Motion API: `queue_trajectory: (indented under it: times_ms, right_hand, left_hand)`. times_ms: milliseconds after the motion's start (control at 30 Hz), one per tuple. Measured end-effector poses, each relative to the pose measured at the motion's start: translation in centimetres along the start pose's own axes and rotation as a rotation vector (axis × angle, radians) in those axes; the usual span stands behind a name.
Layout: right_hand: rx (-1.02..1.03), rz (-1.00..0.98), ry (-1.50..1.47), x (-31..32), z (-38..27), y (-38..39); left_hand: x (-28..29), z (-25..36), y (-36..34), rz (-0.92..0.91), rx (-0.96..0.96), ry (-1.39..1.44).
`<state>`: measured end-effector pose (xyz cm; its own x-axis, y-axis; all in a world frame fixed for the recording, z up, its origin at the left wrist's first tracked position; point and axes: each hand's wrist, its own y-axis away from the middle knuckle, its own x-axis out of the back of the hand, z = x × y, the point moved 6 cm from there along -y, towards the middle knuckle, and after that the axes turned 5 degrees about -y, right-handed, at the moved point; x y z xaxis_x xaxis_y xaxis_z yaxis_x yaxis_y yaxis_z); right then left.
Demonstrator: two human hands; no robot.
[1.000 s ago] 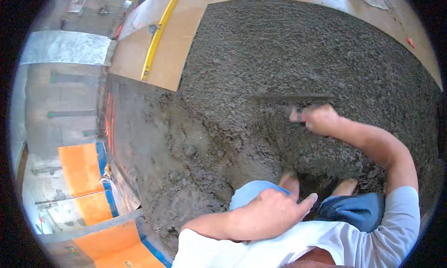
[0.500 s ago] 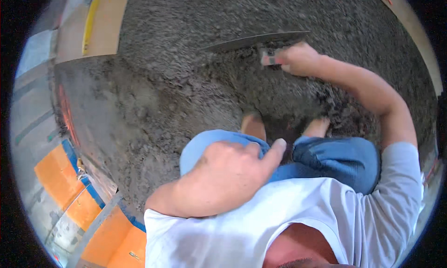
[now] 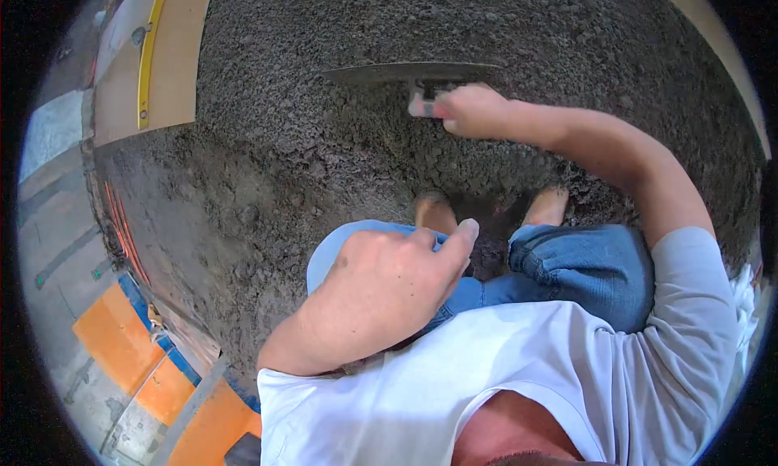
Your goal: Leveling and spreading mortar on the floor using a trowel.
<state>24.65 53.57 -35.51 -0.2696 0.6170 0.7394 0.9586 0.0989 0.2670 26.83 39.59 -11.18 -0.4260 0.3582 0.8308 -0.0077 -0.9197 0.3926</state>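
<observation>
My right hand (image 3: 476,111) is closed around the red and grey handle of a long plastering trowel (image 3: 385,73). The trowel's thin metal blade lies across the damp, dark grey mortar bed (image 3: 267,69), with rough, crumbly mix on the near side of it. Over my left knee hangs my left hand (image 3: 389,263), holding nothing. One finger of it sticks out to the right, while the others curve down and are partly hidden. Below the trowel, my bare feet (image 3: 545,207) stand in the mortar.
A yellow spirit level (image 3: 151,53) lies on a tan board (image 3: 174,89) at the far left. Orange strings or wires (image 3: 121,223) run along the mortar's left edge. Orange panels (image 3: 117,336) and grey tiled floor (image 3: 61,223) lie beyond. Another pale board (image 3: 713,36) borders the far right.
My right hand has moved the trowel left across the mortar, and its blade now lies more level in view. My left hand stays over the knee, with only a slight shift.
</observation>
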Motion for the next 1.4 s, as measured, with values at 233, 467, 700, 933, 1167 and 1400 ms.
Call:
queue_trajectory:
  times_ms: [233,467,700,933,1167,1400]
  right_hand:
    - [-0.079,-0.116,-0.099,1.5,-1.4,3.1]
    - [-0.255,0.155,-0.124,7.0,3.0,-5.4]
    - [-0.266,0.182,-0.105,5.7,3.9,-4.3]
    - [-0.002,-0.055,-0.205,-0.5,-2.4,-1.9]
    - [-0.386,0.42,-0.482,6.1,6.4,6.9]
    - [-1.089,0.781,-0.502,2.9,9.6,30.1]
  left_hand:
    - [0.7,-0.4,0.0,0.034,-0.001,0.002]
    - [0.1,-1.3,-1.3,-0.02,0.027,0.02]
    - [0.6,-1.8,-1.9,-0.069,0.07,0.093]
    - [-0.5,-3.2,-7.1,-0.141,0.016,0.123]
    - [-1.1,-6.2,-12.0,-0.218,0.017,0.056]
    - [-4.0,-4.7,-20.6,-0.438,-0.143,-0.149]
